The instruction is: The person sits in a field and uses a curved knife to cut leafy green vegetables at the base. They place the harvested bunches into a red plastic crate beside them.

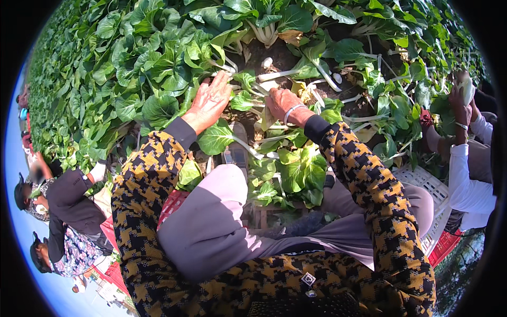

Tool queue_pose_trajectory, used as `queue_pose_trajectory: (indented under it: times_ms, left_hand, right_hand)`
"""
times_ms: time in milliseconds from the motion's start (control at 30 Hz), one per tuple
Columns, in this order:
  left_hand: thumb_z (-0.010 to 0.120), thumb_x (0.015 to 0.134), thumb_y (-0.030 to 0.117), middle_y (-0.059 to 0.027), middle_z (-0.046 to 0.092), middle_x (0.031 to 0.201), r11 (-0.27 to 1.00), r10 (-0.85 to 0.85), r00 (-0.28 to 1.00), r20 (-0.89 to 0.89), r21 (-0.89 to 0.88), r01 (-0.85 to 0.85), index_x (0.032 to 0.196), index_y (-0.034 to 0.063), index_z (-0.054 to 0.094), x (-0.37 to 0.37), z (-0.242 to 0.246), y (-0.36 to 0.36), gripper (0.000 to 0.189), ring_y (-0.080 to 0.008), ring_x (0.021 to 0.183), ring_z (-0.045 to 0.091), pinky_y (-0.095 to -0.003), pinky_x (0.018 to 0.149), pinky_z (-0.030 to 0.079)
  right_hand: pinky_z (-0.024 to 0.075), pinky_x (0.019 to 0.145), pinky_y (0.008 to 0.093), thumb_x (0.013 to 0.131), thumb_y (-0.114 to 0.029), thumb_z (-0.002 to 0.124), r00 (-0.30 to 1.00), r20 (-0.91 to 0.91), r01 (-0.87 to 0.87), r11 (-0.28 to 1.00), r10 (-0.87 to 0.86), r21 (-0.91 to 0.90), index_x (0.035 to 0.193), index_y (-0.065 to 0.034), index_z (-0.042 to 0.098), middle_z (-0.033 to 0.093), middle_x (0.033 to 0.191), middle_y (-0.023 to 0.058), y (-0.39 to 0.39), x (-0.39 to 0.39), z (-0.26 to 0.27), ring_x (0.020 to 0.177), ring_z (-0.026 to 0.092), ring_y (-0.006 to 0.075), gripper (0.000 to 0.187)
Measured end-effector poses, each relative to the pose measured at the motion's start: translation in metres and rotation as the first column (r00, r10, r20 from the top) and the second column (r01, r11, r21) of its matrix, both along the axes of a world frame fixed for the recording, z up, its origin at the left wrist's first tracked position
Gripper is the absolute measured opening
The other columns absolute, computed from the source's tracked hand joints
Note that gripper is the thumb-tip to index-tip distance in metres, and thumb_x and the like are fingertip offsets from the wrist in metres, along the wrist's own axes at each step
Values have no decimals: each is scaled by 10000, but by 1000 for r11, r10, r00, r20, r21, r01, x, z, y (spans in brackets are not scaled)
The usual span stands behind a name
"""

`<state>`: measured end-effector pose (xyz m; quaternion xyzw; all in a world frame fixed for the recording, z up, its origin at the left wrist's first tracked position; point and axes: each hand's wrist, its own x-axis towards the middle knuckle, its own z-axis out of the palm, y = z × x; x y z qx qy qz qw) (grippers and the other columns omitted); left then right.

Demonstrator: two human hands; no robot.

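My left hand reaches to the base of a leafy bok choy plant, its fingers against the pale stalks; whether they grip is hidden. To its right my right hand is curled low over the soil, wearing a bracelet at the wrist. Its fingertips are turned away, so anything inside the fist cannot be seen. Around the hands lie loose leaves with white stalks, a yellowed leaf and pale cut stem pieces. A broad detached leaf rests below my left hand, partly over my shoe.
Dense rows of bok choy stand ahead. A red plastic crate is by my left knee, a white crate at my right. A co-worker's hands hold a pale vegetable on the right. Other people sit at left.
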<state>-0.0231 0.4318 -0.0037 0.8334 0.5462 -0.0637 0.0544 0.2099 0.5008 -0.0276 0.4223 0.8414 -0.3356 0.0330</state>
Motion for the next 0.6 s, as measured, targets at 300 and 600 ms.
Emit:
queue_pose_trajectory:
  times_ms: [300, 600]
  left_hand:
    - [546, 706, 22, -176, 402, 1365, 994, -84, 985, -150, 62, 94, 1136, 2, 474, -1, 2, 1, 437, -264, 1302, 357, -338, 750, 430]
    - [548, 713, 71, -202, 527, 1205, 983, -105, 988, -114, 138, 120, 1080, -68, 552, 27, 24, 25, 392, -292, 1096, 519, -360, 936, 407]
  right_hand:
    - [495, 713, 476, 907, -304, 445, 982, 73, 182, 968, -172, -170, 947, -1, 545, 629, 788, 248, -31, -34, -50, 778, 626, 404, 322]
    - [481, 588, 476, 879, -231, 502, 995, -43, 82, 995, -85, -56, 896, -5, 489, 598, 678, 236, -56, -17, -45, 642, 600, 416, 227]
